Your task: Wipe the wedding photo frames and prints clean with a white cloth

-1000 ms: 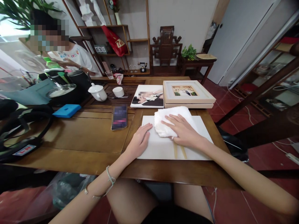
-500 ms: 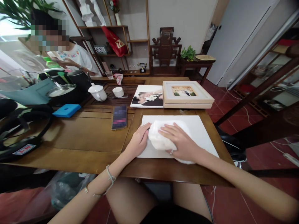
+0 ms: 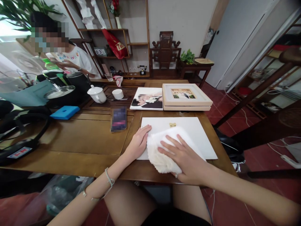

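A white rectangular board (image 3: 204, 141) lies on the wooden table in front of me. Near its far edge, a small gold-coloured metal plate (image 3: 172, 125) shows. My left hand (image 3: 139, 141) rests with fingers extended along the board's left edge. With fingers spread over it, my right hand (image 3: 181, 153) presses a fluffy white cloth (image 3: 162, 157) against the board and holds it there. The cloth covers the board's near middle and hangs over its front edge. The right thumb is mostly hidden.
Beyond the board lie a photo panel (image 3: 150, 102) and stacked framed pictures (image 3: 199, 97). A phone (image 3: 118, 119), a blue block (image 3: 64, 112), headphones (image 3: 30, 138) and a white lidded cup (image 3: 97, 94) stand leftward. Another person (image 3: 82, 61) sits at the back left.
My right hand has drawn the cloth toward me, and the cloth has spread flatter. The gold-coloured plate has come into view. My left hand stays at the board's left edge.
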The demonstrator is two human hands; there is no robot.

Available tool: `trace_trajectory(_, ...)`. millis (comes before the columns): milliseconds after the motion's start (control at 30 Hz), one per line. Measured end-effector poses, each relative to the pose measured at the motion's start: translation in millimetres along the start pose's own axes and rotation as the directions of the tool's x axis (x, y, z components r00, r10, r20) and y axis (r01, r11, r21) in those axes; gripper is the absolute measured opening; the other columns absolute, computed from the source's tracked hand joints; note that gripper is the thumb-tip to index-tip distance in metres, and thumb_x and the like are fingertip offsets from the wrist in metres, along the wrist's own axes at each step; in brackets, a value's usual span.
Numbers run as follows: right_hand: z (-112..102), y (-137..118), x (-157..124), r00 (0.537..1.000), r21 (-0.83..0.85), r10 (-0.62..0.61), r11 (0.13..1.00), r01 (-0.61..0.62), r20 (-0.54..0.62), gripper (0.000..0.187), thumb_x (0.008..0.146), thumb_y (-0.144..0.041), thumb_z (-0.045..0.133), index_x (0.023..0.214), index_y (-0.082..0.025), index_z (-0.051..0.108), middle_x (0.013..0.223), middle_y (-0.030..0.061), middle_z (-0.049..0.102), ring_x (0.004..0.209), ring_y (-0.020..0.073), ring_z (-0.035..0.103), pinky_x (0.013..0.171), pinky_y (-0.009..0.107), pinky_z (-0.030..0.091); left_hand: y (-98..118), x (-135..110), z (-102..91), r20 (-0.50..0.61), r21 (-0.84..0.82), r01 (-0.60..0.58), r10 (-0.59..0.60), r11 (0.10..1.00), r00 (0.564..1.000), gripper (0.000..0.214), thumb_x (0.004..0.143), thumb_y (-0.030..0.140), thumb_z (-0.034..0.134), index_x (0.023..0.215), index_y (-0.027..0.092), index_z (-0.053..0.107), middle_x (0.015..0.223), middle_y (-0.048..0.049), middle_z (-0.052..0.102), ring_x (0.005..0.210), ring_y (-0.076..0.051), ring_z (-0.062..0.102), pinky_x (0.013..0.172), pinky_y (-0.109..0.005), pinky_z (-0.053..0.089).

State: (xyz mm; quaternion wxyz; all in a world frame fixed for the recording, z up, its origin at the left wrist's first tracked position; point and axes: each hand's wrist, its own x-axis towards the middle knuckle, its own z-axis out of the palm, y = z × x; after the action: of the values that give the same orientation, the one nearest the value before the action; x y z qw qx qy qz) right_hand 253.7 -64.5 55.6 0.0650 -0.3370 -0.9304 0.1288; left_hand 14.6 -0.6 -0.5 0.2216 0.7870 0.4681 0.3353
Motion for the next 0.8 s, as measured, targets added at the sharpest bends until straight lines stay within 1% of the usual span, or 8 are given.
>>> trace_trajectory(100, -2.3, 14.1, 5.0, 0.999, -0.028, 0.016, 0.999, -0.017, -0.034, 0.082, 0.067, -0.02, 0.065, 0.146, -0.019, 0.041, 0.154, 0.0125, 0.036, 0.147, 0.0335, 0.01, 0.116, 0.061, 0.006, 0.1, 0.1, -0.6, 0.013, 0.019, -0.008, 0.007, 1.0, 1.0, 0.042, 0.097, 0.023, 0.034, 0.129, 0.014, 0.059, 0.138, -0.0138, 0.058, 0.135, -0.024, 0.048, 0.117, -0.052, 0.032)
trace_trajectory(300, -11.6, 71.7, 37.4, 0.948, -0.04, 0.237, 0.967, -0.251, -0.213, 0.063, 0.08, -0.025, 0.059, 0.141, -0.019, 0.048, 0.151, 0.0128, 0.042, 0.145, 0.0339, 0.022, 0.115, 0.062, 0.013, 0.3, -0.9, -1.8, 0.038, 0.039, -0.003, 0.002, 0.999, 0.999, 0.042, 0.094, 0.023, 0.04, 0.132, 0.016, 0.057, 0.141, -0.0136, 0.055, 0.136, -0.026, 0.046, 0.117, -0.053, 0.03)
trace_trajectory(367, -12.8, 78.1, 38.6, 0.921, -0.016, 0.296, 0.951, -0.31, -0.254, 0.061, 0.082, -0.024, 0.055, 0.142, -0.017, 0.047, 0.15, 0.0125, 0.043, 0.144, 0.0333, 0.024, 0.116, 0.059, 0.014, 0.5, -1.2, -1.7, 0.036, 0.036, 0.001, -0.002, 0.999, 0.999, 0.042, 0.094, 0.023, 0.041, 0.132, 0.016, 0.057, 0.141, -0.0133, 0.055, 0.136, -0.026, 0.046, 0.117, -0.053, 0.03)
trace_trajectory(433, -11.6, 73.7, 31.6, 0.917, -0.008, 0.311, 0.946, -0.323, -0.248, 0.063, 0.08, -0.022, 0.054, 0.143, -0.016, 0.046, 0.151, 0.012, 0.043, 0.144, 0.0335, 0.025, 0.116, 0.058, 0.016, 0.7, -1.2, -1.4, 0.031, 0.037, 0.006, -0.007, 0.999, 0.999, 0.042, 0.093, 0.022, 0.041, 0.132, 0.016, 0.057, 0.141, -0.0136, 0.055, 0.136, -0.026, 0.047, 0.117, -0.053, 0.03)
trace_trajectory(533, -7.1, 50.6, 10.4, 0.963, -0.046, 0.22, 0.972, -0.23, -0.153, 0.075, 0.072, -0.018, 0.056, 0.146, -0.019, 0.041, 0.154, 0.0104, 0.037, 0.146, 0.0357, 0.018, 0.115, 0.062, 0.013, 0.6, -1.1, -0.8, 0.028, 0.04, 0.006, -0.007, 0.999, 1.0, 0.042, 0.094, 0.022, 0.041, 0.131, 0.015, 0.056, 0.14, -0.0143, 0.055, 0.136, -0.026, 0.047, 0.117, -0.053, 0.03)
trace_trajectory(667, -4.2, 16.4, -15.8, 0.999, -0.043, -0.012, 0.999, 0.014, 0.036, 0.096, 0.057, -0.016, 0.062, 0.15, -0.019, 0.034, 0.158, 0.0122, 0.029, 0.147, 0.0381, 0.007, 0.115, 0.064, 0.004, -0.4, -1.2, -0.9, 0.033, 0.038, -0.009, 0.008, 0.999, 0.999, 0.041, 0.094, 0.023, 0.041, 0.131, 0.015, 0.056, 0.141, -0.0145, 0.055, 0.136, -0.025, 0.046, 0.117, -0.053, 0.031)
trace_trajectory(733, -6.0, 13.4, -19.2, 0.991, 0.001, -0.096, 0.995, 0.096, 0.09, 0.099, 0.055, -0.017, 0.064, 0.15, -0.02, 0.034, 0.158, 0.0109, 0.028, 0.147, 0.0372, 0.008, 0.115, 0.063, 0.004, -0.8, -1.1, -1.3, 0.035, 0.035, -0.016, 0.015, 0.999, 0.999, 0.041, 0.094, 0.023, 0.041, 0.132, 0.016, 0.056, 0.141, -0.0136, 0.054, 0.137, -0.025, 0.045, 0.117, -0.053, 0.03)
trace_trajectory(800, -8.7, 24.3, -15.1, 0.992, 0.03, -0.107, 0.994, 0.105, 0.074, 0.095, 0.059, -0.019, 0.064, 0.149, -0.025, 0.035, 0.159, 0.0075, 0.028, 0.147, 0.0345, 0.011, 0.116, 0.061, 0.007, -0.8, -0.8, -1.7, 0.037, 0.038, -0.017, 0.016, 0.999, 0.999, 0.041, 0.094, 0.023, 0.041, 0.132, 0.017, 0.056, 0.142, -0.0135, 0.054, 0.137, -0.025, 0.045, 0.117, -0.053, 0.03)
